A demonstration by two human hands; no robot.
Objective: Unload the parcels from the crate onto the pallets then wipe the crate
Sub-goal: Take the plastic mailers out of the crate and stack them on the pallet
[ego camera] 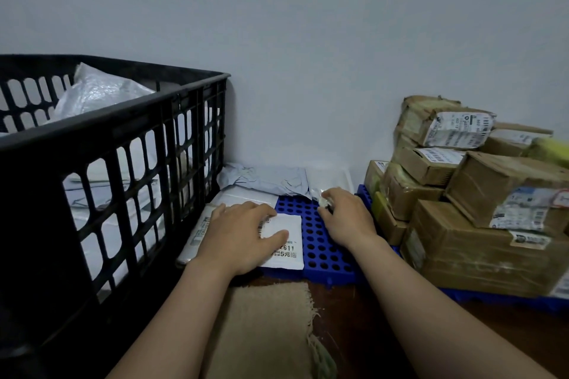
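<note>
Parcels (98, 92) sit in the black crate (117, 138) at the frame's left. Lower centre, the left hand (243, 234) lies flat on a white parcel (288, 251), likely seating it on the blue pallet (320, 243); the right hand (348, 218) pinches a small packet (324, 200) alongside.

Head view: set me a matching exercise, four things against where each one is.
1. black crate
2. white parcel
3. small packet
4. cardboard boxes

A. stacked at the right
B. held in the right hand
C. at the left, parcels inside
D. under the left hand, on the blue pallet

Pairs: 1-C, 2-D, 3-B, 4-A
</note>
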